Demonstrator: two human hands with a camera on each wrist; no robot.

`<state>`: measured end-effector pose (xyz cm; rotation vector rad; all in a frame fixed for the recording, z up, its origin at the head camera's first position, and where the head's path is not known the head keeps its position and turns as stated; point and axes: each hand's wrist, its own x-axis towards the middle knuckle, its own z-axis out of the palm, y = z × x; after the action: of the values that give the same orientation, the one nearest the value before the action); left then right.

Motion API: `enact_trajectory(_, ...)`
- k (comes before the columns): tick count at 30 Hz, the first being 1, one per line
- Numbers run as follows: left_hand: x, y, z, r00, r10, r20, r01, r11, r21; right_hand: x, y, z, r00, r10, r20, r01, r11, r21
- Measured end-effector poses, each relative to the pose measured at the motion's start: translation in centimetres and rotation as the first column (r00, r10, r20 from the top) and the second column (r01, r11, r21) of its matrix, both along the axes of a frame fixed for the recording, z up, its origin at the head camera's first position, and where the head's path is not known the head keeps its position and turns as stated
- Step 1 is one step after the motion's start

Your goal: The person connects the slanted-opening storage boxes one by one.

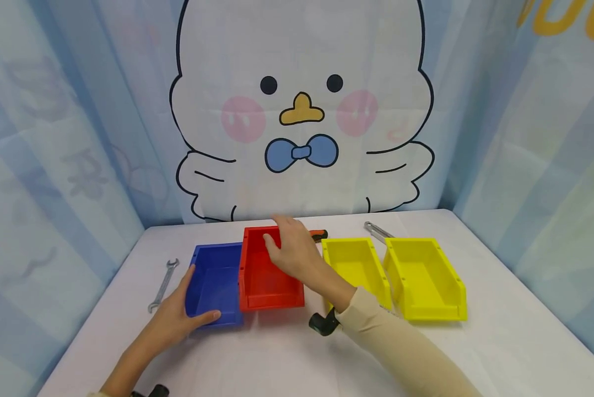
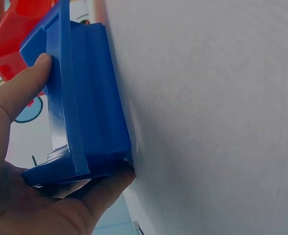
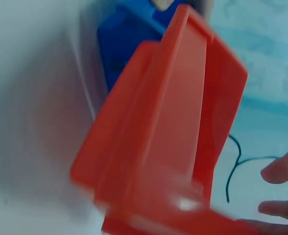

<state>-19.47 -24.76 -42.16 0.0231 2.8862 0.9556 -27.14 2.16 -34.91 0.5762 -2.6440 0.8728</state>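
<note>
My left hand [image 1: 175,320] grips the left side of a blue plastic bin [image 1: 217,281], thumb over its front edge. In the left wrist view, the fingers reach under the end of the bin, close to the tabletop. A red bin [image 1: 272,281] stands against the blue one's right side. Over its back right part is my right hand [image 1: 294,248], with thumb and forefinger spread apart. The right wrist view shows fingertips [image 3: 276,171] above the bin's open top; the lowest finger is near or touching the rim, and contact is unclear.
Two yellow bins [image 1: 426,281] stand side by side on the right. A double open-ended wrench [image 1: 163,285] lies left of the blue bin. Behind the bins are an orange-and-black handle [image 1: 319,235] and a silver adjustable wrench [image 1: 378,230]. A printed curtain [image 1: 302,193] hangs behind the table.
</note>
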Motion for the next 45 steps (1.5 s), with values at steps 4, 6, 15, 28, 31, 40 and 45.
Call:
enact_trajectory(4,0.0,0.1,0.1,1.0,0.001,0.006,-0.001,1.0,0.004,0.4,-1.5,-0.2,0.986,0.1,0.133,-0.081,0.986,-0.144)
enact_trajectory(6,0.0,0.1,0.1,1.0,0.001,0.011,-0.001,1.0,0.008,0.5,-2.2,-0.3,0.966,0.13,0.225,-0.083,0.975,-0.206)
enact_trajectory(15,0.0,-0.1,0.2,1.0,0.005,0.021,-0.005,1.0,0.006,0.4,-4.5,-1.8,0.895,0.165,0.414,-0.057,0.964,-0.261)
enact_trajectory(28,0.0,-0.1,0.1,1.0,0.002,0.026,-0.003,1.0,0.012,0.3,-5.2,-3.4,0.908,0.16,0.388,-0.01,0.932,-0.362)
enact_trajectory(31,0.0,-0.1,0.1,1.0,0.002,0.027,-0.002,1.0,0.012,0.3,-5.1,-3.5,0.909,0.169,0.38,-0.018,0.929,-0.371)
enact_trajectory(40,0.0,-0.1,0.1,1.0,0.007,0.026,-0.007,1.0,0.008,0.3,-5.0,-3.9,0.908,0.182,0.378,-0.038,0.933,-0.359)
enact_trajectory(45,0.0,-0.2,0.0,1.0,0.005,0.023,-0.005,1.0,0.007,0.4,-5.0,-4.0,0.909,0.192,0.37,-0.053,0.933,-0.355)
